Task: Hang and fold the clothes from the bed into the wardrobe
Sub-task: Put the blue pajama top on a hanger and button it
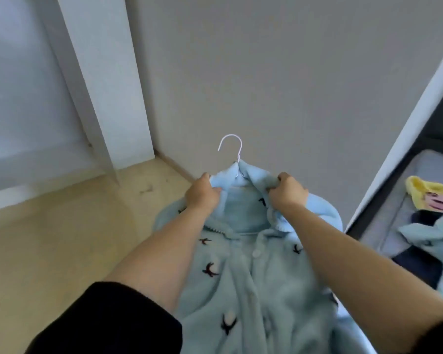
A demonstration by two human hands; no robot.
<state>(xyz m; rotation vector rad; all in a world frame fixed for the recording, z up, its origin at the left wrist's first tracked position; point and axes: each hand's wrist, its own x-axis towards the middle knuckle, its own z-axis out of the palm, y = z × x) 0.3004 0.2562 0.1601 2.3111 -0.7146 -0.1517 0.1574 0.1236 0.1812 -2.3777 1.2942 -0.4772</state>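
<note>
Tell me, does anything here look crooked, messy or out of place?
Mostly no. The light blue pyjama top sits on a white hanger, both hands, left hand and right hand, gripping its collar. Its collar is bunched rather than flat. On the bed to the right, other clothes lie in a loose heap.

Two bare forearms, black sleeves pushed up near the elbows, left sleeve [108, 320], right sleeve [435, 335]

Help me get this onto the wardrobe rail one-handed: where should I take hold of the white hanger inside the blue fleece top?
Probably at the bare neck just below the hook of the white hanger, reaching in from above. Only that part clears the blue fleece top; the left hand and right hand grip the collar over its shoulders.
</note>
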